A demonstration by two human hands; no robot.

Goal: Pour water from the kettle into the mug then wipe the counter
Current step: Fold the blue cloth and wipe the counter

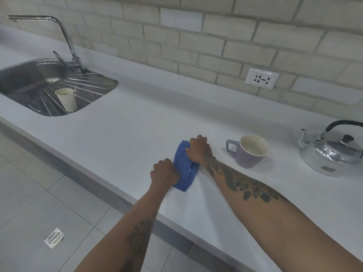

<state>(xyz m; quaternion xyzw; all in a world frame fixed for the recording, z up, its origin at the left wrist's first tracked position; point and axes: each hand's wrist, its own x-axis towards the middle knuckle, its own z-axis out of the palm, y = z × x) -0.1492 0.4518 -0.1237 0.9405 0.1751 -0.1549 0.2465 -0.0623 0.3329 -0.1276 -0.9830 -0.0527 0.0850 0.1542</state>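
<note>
A blue cloth lies bunched on the white counter near its front edge. My right hand grips the cloth's far end and my left hand grips its near end. To the right of the cloth stands a purple mug with a cream inside and its handle turned toward my hands. A shiny metal kettle with a black handle sits upright at the far right, its spout pointing at the mug.
A steel sink with a tall tap is set into the counter at the left; a white paper cup stands on its drainer. A wall socket sits on the brick backsplash. The tiled floor below has a drain grate.
</note>
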